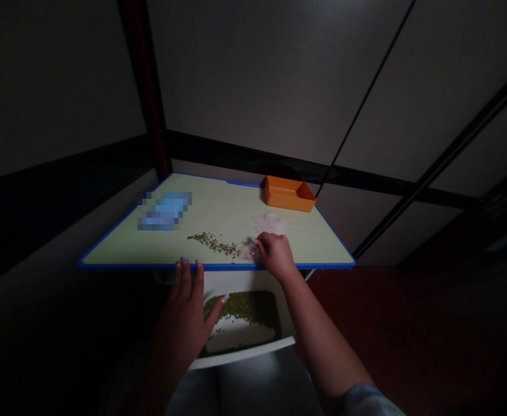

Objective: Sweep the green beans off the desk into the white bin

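Note:
My right hand [275, 253] is at the table's front, fingers pinched together over a small patch of whitish grains [248, 251]. Whatever is between its fingertips is too small to make out. Just left of it, small green grains [214, 242] lie in a loose slanting strip on the pale green tabletop [127, 248]. My left hand [190, 306] is spread open, fingertips at the blue front edge and thumb over a white drawer [245, 361] below. Many more green grains [253, 306] lie in that drawer, heaped toward its far side.
A second patch of whitish grains [268, 222] lies behind my right hand. An orange open box [290, 199] stands at the back right of the table. At the left lies a blurred-out blue flat item [166, 211]. Cabinet panels [253, 75] rise behind the table.

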Demonstrator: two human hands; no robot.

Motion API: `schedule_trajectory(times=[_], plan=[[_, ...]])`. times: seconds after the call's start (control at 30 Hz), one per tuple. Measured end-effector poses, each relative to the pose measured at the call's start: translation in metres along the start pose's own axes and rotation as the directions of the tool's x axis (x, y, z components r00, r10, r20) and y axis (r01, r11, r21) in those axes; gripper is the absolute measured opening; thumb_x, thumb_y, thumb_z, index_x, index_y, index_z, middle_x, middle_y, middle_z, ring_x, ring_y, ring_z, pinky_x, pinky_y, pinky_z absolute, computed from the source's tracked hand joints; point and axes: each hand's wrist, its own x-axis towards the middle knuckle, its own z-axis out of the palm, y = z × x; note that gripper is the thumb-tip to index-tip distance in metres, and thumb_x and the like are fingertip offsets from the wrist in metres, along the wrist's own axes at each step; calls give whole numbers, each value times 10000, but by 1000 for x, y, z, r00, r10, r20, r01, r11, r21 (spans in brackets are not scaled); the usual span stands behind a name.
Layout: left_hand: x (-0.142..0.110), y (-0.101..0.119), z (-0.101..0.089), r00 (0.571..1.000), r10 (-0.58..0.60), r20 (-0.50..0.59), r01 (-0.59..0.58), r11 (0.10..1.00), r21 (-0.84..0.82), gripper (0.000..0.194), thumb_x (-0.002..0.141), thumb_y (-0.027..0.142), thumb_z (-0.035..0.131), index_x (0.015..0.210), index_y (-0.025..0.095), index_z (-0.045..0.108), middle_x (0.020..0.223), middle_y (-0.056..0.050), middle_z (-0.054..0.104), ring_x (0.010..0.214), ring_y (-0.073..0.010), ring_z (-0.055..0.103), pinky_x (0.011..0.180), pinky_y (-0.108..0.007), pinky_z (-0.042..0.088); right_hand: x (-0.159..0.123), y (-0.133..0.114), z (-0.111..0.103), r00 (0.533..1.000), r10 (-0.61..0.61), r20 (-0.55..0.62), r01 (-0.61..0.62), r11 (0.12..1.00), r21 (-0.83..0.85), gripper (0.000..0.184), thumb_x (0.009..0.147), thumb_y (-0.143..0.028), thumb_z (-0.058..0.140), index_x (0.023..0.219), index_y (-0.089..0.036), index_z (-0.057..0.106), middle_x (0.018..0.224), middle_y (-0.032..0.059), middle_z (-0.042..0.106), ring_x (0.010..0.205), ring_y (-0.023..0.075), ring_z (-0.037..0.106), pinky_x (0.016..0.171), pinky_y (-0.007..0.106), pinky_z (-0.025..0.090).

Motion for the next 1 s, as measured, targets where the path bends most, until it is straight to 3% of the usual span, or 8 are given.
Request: schedule_trajectory(times=[0.57, 0.8, 1.0], plan=[[0, 2, -1, 1000, -16, 3, 16, 1000, -3, 832, 804, 556, 439, 1427, 55, 209, 1521, -287, 174, 1427, -369, 144, 1066, -503, 363, 1, 10, 1, 980, 182, -84, -183, 983, 5, 207, 920, -285, 475, 878, -183, 651, 813, 70, 715, 757, 181, 623, 724, 271, 328], [1, 1, 1, 1000, -19, 17, 19, 1000, -17, 832, 807, 561, 429, 1432, 64, 194, 1530, -279, 150, 1430, -369, 127, 1073, -513, 349, 2, 3, 5, 998, 30, -53, -26, 996, 80, 191, 911, -280, 492, 851, -186, 647, 807, 49, 713, 747, 160, 615, 730, 256, 342], [0, 1, 1, 1000, -20, 10, 20, 999, -28, 835, 809, 561, 428, 1441, 83, 166, 1539, -269, 129, 1432, -368, 120, 1077, -519, 343, 4, -3, 4, 999, -4, -40, 6, 999, 53, 192, 911, -268, 493, 841, -174, 645, 812, 58, 713, 758, 166, 619, 762, 267, 338]])
